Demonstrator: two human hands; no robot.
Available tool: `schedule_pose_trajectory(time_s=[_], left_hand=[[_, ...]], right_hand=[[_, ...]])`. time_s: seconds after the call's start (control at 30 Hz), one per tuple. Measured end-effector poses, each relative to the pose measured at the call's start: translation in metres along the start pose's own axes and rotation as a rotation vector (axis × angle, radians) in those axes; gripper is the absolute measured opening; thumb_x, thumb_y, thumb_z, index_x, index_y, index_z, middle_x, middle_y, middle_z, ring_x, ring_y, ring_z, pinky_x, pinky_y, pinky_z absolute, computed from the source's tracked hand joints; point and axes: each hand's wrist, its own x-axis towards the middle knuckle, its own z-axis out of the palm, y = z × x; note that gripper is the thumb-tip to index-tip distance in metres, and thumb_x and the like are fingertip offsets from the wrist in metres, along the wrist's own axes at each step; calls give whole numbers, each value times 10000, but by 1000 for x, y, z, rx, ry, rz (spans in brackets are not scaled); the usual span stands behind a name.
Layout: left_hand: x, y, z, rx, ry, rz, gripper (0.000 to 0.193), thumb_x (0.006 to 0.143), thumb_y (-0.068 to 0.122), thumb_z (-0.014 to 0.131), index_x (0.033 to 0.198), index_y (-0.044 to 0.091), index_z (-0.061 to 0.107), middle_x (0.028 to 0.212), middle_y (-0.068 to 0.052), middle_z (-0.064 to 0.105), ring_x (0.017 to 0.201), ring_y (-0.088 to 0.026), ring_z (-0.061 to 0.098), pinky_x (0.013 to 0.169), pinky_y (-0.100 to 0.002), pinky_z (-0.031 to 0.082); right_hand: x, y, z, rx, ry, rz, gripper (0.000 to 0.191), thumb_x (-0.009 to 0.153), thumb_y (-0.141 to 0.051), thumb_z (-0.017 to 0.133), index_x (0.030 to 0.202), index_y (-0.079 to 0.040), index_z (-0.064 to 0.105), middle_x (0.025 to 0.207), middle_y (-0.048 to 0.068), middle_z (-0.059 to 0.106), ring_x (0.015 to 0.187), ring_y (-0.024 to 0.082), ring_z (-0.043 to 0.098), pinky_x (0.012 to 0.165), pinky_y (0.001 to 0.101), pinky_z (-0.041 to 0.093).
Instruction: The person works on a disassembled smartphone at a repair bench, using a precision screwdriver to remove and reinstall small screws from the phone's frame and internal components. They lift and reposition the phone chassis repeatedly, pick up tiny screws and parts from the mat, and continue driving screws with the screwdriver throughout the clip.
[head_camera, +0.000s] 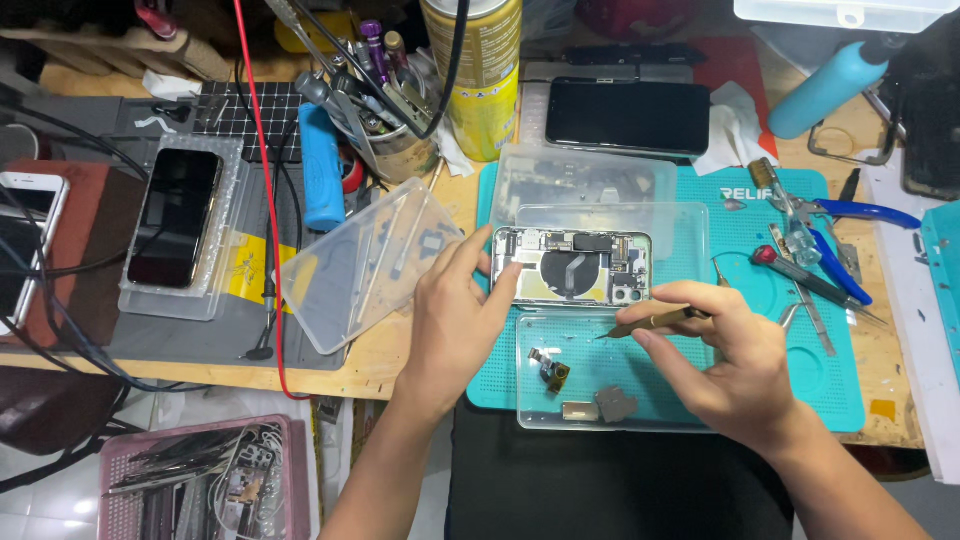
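The opened phone (572, 267) lies on a clear tray (610, 375) on the teal mat (820, 380) near the bench's front edge. The left hand (455, 315) steadies its left end with loose fingers; the right hand (725, 350) pinches brass tweezers (655, 321). It looks light, rigid and fragile inside, so best gripped by the frame edges.

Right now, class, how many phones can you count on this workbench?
4: opened phone under the left hand; black phone behind it; dark phone in a left tray; white phone at far left. Others may be hidden.
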Motion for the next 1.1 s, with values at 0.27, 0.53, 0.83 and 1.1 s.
schedule_pose_trajectory(time_s=[0.27,0.53,0.83,1.1], left_hand=[[-11,19,-2,65,141,194,320,897,141,788,1193,38,722,1001,-72,668,549,-141,523,535,-319,455],[-19,31,-1,-73,44,224,238,900,76,771,1133,38,734,965,-55,685,517,-102,506,484,-282,429],[-20,30,5,-94,9,265,224,898,63,777,1117,46,736,981,-58,695,520,-111,522,483,-283,432],[-22,31,6,-134,-15,276,222,899,49,772,1118,42,731,981,-52,695,543,-110,536,490,-275,443]], right_hand=[[0,0,1,-49,10,-13,434,877,80,693,1259,4,501,1053,143,772,992,228,790,844,322,663],[0,1,-3,-47,41,-47,459,889,104,684,1285,34,465,1057,178,751,1014,260,783,883,336,667],[-1,3,-2,-31,58,8,458,888,110,676,1293,43,472,1059,184,756,999,257,784,873,335,656],[0,6,3,4,35,0,461,892,106,674,1301,32,475,1086,178,756,1011,252,784,895,343,655]])
